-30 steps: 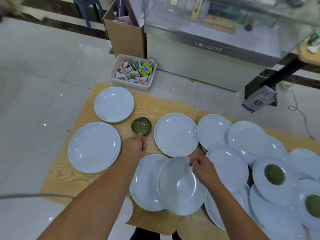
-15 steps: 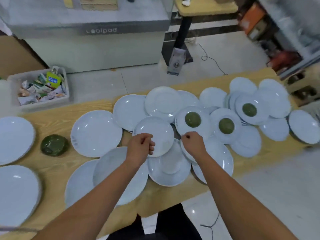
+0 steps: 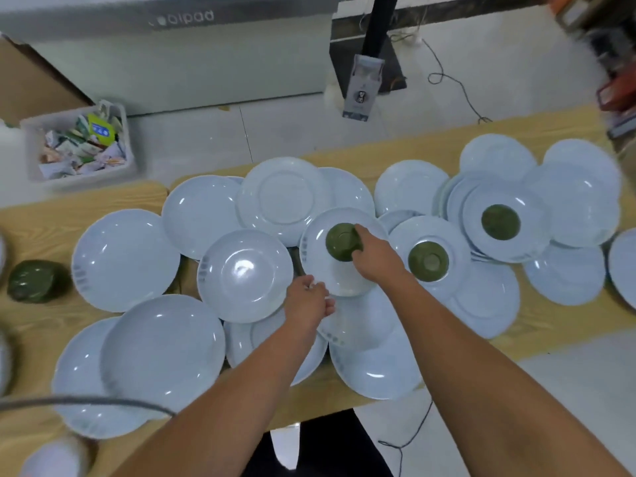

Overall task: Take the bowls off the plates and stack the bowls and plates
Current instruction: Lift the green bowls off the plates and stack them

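Note:
Several pale blue plates lie overlapping on the wooden table (image 3: 389, 156). My right hand (image 3: 373, 256) grips an upturned green bowl (image 3: 341, 241) standing on a plate (image 3: 321, 259) in the middle. My left hand (image 3: 308, 301) holds the near rim of that plate, fingers curled. To the right, a second upturned green bowl (image 3: 428, 261) sits on a plate (image 3: 402, 235). A third green bowl (image 3: 500, 222) rests on a plate (image 3: 537, 215) farther right. A stack of green bowls (image 3: 32, 280) stands on the table at the far left.
Beyond the table on the tiled floor are a white bin of paper scraps (image 3: 79, 146), a cardboard box (image 3: 31, 84), a grey cabinet (image 3: 179, 60) and a black table leg (image 3: 378, 25) with a cable. My legs show under the near table edge.
The view swung right along the table. My right hand reached forward and took hold of the green bowl; my left hand moved right from one plate's edge to the rim of the bowl's plate.

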